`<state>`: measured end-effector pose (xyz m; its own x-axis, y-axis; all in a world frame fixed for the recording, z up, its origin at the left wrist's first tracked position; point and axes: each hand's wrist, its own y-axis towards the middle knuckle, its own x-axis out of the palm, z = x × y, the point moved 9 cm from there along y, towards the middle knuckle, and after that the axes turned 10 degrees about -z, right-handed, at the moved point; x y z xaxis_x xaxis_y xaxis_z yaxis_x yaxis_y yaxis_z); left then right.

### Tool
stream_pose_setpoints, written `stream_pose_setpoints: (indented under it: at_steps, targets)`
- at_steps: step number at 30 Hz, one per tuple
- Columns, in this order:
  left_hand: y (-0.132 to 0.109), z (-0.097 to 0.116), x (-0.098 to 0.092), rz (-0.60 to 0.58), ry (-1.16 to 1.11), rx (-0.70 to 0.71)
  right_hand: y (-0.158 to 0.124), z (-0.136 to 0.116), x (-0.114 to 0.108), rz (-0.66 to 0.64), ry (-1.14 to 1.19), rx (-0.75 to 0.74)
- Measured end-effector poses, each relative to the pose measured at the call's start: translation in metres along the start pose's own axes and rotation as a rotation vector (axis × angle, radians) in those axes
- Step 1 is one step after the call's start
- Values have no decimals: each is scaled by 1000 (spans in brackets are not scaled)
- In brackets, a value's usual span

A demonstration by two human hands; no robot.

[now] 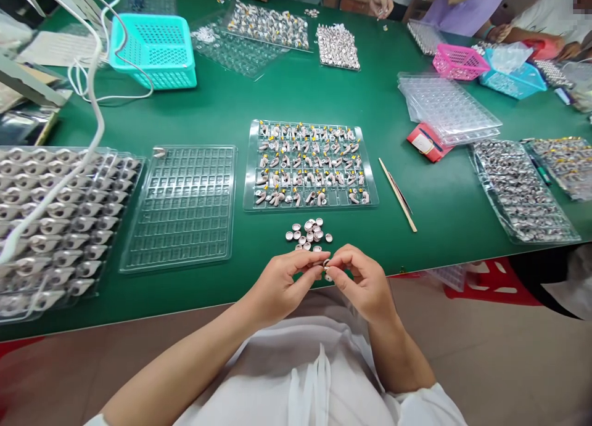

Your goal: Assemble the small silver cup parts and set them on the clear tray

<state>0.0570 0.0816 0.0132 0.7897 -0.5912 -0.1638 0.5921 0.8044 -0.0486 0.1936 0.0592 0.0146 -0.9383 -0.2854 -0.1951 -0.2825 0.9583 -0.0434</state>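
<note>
My left hand (pixel 284 284) and my right hand (pixel 363 284) meet at the table's front edge, fingers pinched together. Between their fingertips is a small round part (pixel 327 264), mostly covered, with a pale piece showing below it. Just beyond my fingers lies a loose pile of small round caps (pixel 309 230). Behind the pile sits a clear plastic tray (pixel 252 195) with rows of small curved grey parts (pixel 298 162), each with bits of yellow. One spot in its front row, right of centre, holds no part.
Left are a clear compartment tray (pixel 185 229) and a tray of grey shells (pixel 60 235), crossed by a white cable (pixel 96 99). Tweezers (pixel 398 196) lie right, near stacked clear trays (pixel 448 108) and a red packet (pixel 428 143). A turquoise basket (pixel 178 56) and co-workers' hands (pixel 380 0) are farther back.
</note>
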Motion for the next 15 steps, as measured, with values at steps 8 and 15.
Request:
stream_pose_setpoints:
  at_steps: [8,15]
  targets:
    - [-1,-7,2,-4,-123,-42,2,3,0,1,89,55]
    - [-1,-2,-1,5,39,-13,2,8,-1,10,79,130]
